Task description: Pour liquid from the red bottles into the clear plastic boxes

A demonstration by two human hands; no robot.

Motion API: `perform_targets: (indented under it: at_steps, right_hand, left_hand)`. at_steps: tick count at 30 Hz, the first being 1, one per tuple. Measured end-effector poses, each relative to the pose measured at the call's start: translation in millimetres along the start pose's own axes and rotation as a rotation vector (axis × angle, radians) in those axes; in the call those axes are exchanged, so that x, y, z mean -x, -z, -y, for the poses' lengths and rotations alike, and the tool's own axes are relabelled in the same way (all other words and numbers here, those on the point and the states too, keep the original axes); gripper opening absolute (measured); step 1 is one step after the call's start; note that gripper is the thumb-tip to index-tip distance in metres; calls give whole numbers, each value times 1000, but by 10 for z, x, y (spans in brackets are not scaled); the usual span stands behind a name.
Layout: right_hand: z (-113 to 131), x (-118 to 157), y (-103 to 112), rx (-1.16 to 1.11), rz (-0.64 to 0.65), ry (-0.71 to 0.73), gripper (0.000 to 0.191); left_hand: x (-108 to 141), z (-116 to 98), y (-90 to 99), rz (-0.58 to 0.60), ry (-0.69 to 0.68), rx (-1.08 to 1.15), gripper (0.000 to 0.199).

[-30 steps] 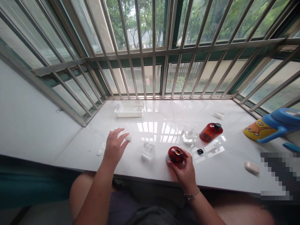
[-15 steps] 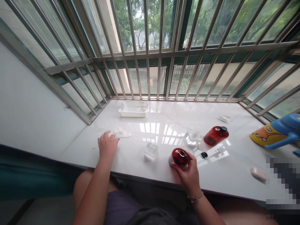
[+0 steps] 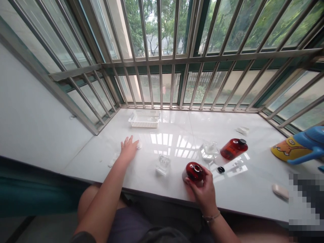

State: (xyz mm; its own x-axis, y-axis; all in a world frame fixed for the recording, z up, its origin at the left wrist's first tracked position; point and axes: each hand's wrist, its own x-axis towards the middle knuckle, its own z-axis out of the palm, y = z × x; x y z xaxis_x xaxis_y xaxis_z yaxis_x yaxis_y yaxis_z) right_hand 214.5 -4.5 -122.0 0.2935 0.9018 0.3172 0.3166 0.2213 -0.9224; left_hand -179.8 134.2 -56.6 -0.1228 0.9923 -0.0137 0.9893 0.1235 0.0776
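The left hand (image 3: 129, 150) has shifted right since half a second ago, from beside the flat white scraps to a spot over them, while the right hand (image 3: 205, 185) has kept its place. On my feed I read that left hand as palm down with its fingers spread; a white piece (image 3: 139, 145) shows at its right edge and more crumpled white material (image 3: 113, 159) lies behind the wrist, but I cannot tell whether it grips any of it. My right hand is clear: thumb and fingers wrap the uncapped red bottle (image 3: 191, 173), which stands near the front edge of the white surface (image 3: 240, 194), its round mouth uncovered. I have a bracelet (image 3: 211, 217) on that wrist. Between the two hands I see a small clear container (image 3: 163, 166), touching neither. A loose black cap (image 3: 221, 169) sits just right of the bottle, and beyond it I make out a second clear container (image 3: 209, 151) close beside a capped red bottle (image 3: 231, 149). Farther out I have the white perforated basket (image 3: 144, 124) at the back left, a white wad (image 3: 243, 130) at the back right, a blue and yellow jug (image 3: 291, 148) at the far right, and a beige oblong item (image 3: 280, 191) nearer me.
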Motion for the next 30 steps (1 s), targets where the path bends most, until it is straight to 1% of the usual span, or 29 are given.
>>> perform_targets:
  at_steps: [2,4,5,7,9,10,11,13,15,17,18,21,24,27,29,30]
  right_hand:
    - [5,0,1,7,-7,10,78]
    - [6,0,6,14,-9,15,78]
    - [4,1,9,15,-8,13,78]
    - [-5,3,12,17,-9,7,79]
    - [-16,6,12,20,-11,-4,80]
    - [-19,6,11,21,-10,-9,81]
    - [-20,4,9,19,-8,-12,81]
    - [-11,-8,5,12,12,-5,80]
    - [14,-40,1,11,55,14,78]
    - [52,-94,-6,17,120,27,76]
    - [76,-128,-13,20,161,26,75]
    - [158,-247,-51,19,308,4,76]
    - [227,-356,-117,9,415,-7,78]
    - [254,-423,-182,-4,475,-8,77]
    - [262,-431,-203,21,470,21,81]
    - [272,-421,-203,51,444,55,85]
  left_hand:
    - [51,30,4,38,3,35,65]
    - [144,29,56,56,-5,67,79]
    - [208,13,94,59,-12,77,81]
    - [370,-58,181,30,-50,132,75]
    - [562,-179,256,-26,-133,273,63]
    - [660,-255,280,-41,-193,373,59]
    - [754,-338,291,-29,-253,468,59]
    - [908,-515,269,61,-363,600,70]
    - [999,-687,192,150,-423,657,89]
    - [1028,-833,87,186,-433,682,102]
    - [1025,-892,37,188,-429,694,104]
    - [981,-1001,-53,162,-397,740,102]
    - [944,-1023,-49,124,-380,768,93]
    - [951,-993,-22,127,-371,788,83]
    - [981,-961,-18,147,-333,805,80]
    - [1003,-945,-20,156,-311,811,80]
